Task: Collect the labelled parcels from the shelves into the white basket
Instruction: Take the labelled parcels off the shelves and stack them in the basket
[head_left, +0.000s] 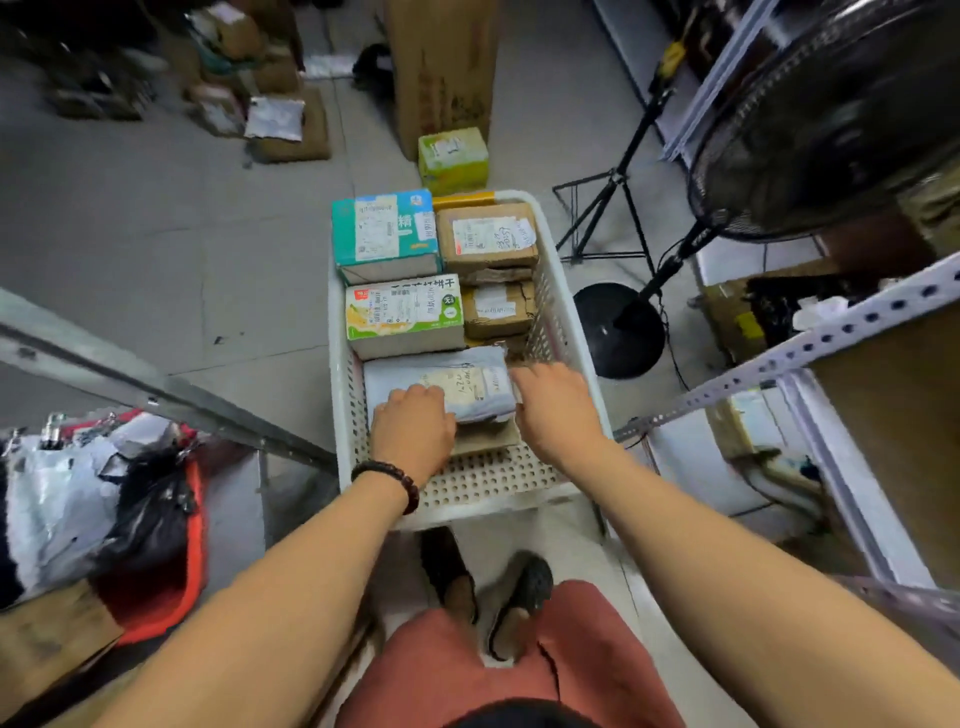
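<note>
The white perforated basket (470, 486) stands on the floor in front of my feet, holding several labelled parcels. A grey poly mailer (405, 376) with a label lies at its near end, on top of a brown box (488, 439). My left hand (413, 434) grips the mailer's near left edge. My right hand (556, 410) holds its right end beside the basket wall. Farther in the basket sit a teal box (384, 234), a green and white box (405, 314) and two brown cartons (488, 236).
Metal shelving (810, 343) runs along the right, with a black standing fan (810, 119) and its round base beside the basket. A shelf rail (130, 384) crosses the left. Bagged parcels (78, 499) lie at lower left. More boxes stand on the floor beyond.
</note>
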